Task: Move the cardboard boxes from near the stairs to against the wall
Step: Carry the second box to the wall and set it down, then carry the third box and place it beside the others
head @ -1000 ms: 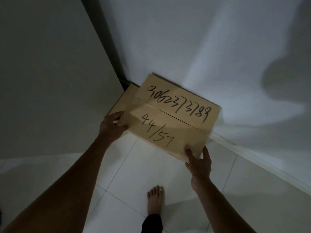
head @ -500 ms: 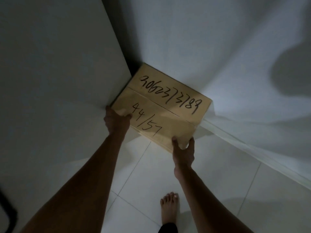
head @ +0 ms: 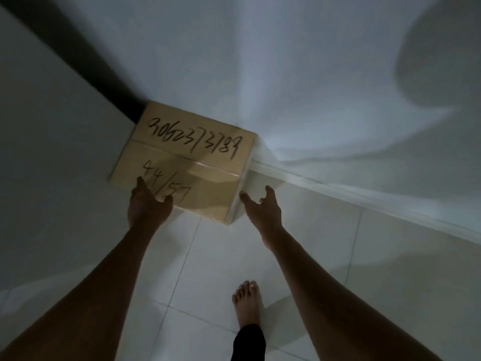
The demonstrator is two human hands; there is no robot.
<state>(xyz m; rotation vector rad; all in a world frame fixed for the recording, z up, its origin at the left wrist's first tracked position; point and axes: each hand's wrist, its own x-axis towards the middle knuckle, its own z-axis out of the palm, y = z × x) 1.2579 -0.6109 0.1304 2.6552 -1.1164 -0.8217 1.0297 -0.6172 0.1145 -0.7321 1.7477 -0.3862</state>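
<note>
A brown cardboard box (head: 197,152) with black handwritten numbers on its top sits on the tiled floor, pushed into the corner where two white walls meet. My left hand (head: 148,204) rests at the box's near left edge, fingers touching the top and front. My right hand (head: 263,207) is just off the box's near right corner, fingers spread and holding nothing.
A white wall (head: 312,87) with a skirting board (head: 364,196) runs along the right. Another white surface (head: 52,152) stands on the left, with a dark gap (head: 86,61) beside it. My bare foot (head: 246,306) stands on the white floor tiles (head: 208,269).
The box has gone down from my hands to the floor in the corner. My right hand has let go and opened; my left hand has shifted to the near edge.
</note>
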